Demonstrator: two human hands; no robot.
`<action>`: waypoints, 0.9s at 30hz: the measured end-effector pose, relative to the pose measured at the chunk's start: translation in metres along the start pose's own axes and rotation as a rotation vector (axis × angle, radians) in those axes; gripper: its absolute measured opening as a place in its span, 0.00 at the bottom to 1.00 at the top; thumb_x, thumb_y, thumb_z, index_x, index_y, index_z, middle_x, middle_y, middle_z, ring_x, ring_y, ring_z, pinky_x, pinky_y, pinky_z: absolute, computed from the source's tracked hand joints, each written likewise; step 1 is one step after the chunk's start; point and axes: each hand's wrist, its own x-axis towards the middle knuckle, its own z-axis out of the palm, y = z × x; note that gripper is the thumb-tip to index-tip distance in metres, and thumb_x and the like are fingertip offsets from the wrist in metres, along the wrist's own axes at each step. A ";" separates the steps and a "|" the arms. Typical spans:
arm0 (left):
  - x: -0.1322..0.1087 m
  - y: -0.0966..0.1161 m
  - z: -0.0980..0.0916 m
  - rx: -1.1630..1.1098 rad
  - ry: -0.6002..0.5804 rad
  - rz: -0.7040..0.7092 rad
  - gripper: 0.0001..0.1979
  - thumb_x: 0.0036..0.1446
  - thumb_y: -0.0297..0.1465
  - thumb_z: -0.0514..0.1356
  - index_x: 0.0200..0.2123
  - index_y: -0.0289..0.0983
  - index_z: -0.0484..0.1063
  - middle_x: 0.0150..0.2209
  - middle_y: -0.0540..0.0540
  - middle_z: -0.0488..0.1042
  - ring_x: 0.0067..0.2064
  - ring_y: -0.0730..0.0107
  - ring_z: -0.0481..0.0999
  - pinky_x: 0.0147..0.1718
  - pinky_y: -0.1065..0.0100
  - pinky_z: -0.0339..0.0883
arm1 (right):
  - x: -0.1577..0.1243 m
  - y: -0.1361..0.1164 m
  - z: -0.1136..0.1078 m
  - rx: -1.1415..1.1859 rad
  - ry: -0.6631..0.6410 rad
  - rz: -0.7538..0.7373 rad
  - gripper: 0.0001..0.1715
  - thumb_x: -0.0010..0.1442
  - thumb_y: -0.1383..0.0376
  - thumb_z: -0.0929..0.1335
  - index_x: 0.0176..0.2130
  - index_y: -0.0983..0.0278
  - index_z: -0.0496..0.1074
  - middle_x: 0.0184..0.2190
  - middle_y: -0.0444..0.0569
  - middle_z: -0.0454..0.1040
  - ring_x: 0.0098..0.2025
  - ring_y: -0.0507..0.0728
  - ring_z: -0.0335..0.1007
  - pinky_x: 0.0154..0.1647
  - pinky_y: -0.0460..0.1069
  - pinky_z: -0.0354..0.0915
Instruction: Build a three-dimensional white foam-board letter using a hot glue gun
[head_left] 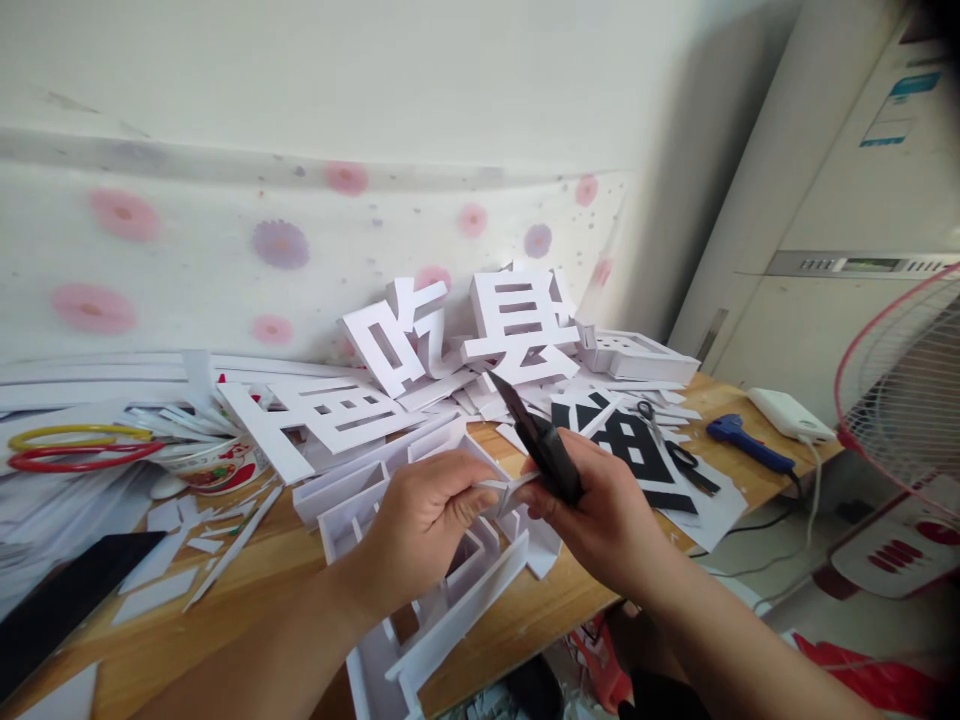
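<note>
Nearest the camera, the left hand (424,515) is pinching one end of a white strip (504,487) between the thumb and fingers (469,492). The right hand (607,515) is clenching around a black knife (544,440), whose blade is pointing up and away from the body. The strip is hanging in the air between the two hands, just above a white walled letter shell (450,610) lying at the near edge of the counter (255,590). Whether the edge is touching the strip cannot be told, since the right hand is covering that spot.

This looks like trimming the strip freehand. Doing it well seems to call for pulling the strip taut, staying with the left fingertips behind the cutting edge, and drawing the blade in light passes away from the pinching hand. Resting the strip on the counter would probably be giving a straighter cut.

A black sheet (67,600) is lying at the left edge. Just beyond the hands, a black cut-out character (637,450) is lying with scissors (664,440) on it, and a blue tool (746,443) and a white box (787,412) are sitting to its right. Further left, a printed cup (217,465) is standing near red and yellow rings (75,448). White block characters (517,325) are leaning against the flowered wall covering (277,245), and a fan (907,390) is standing at far right.
</note>
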 end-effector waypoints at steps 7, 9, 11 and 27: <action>-0.001 0.001 -0.002 0.068 0.030 0.010 0.08 0.63 0.30 0.57 0.31 0.37 0.71 0.26 0.51 0.68 0.29 0.75 0.66 0.29 0.72 0.60 | 0.001 -0.002 0.001 0.002 0.051 -0.039 0.05 0.57 0.68 0.69 0.30 0.62 0.68 0.26 0.44 0.68 0.30 0.54 0.65 0.30 0.47 0.59; 0.003 0.001 -0.005 0.051 -0.051 -0.032 0.08 0.63 0.30 0.57 0.31 0.37 0.72 0.27 0.51 0.70 0.30 0.74 0.68 0.30 0.72 0.60 | 0.002 0.001 0.000 0.039 0.010 -0.005 0.04 0.57 0.67 0.69 0.31 0.62 0.69 0.26 0.44 0.69 0.30 0.54 0.66 0.30 0.48 0.61; 0.006 0.000 -0.009 0.012 -0.150 -0.088 0.08 0.62 0.30 0.56 0.32 0.37 0.73 0.28 0.50 0.72 0.30 0.73 0.68 0.31 0.72 0.61 | 0.002 0.002 0.000 0.110 -0.042 0.046 0.03 0.57 0.67 0.69 0.33 0.62 0.69 0.27 0.44 0.70 0.30 0.54 0.69 0.31 0.48 0.64; 0.000 0.004 0.003 -0.077 -0.096 -0.169 0.11 0.61 0.38 0.58 0.35 0.36 0.74 0.29 0.48 0.76 0.29 0.73 0.70 0.30 0.72 0.63 | 0.000 -0.008 -0.002 0.230 -0.163 0.067 0.05 0.57 0.67 0.69 0.33 0.62 0.67 0.25 0.42 0.67 0.26 0.51 0.63 0.27 0.46 0.62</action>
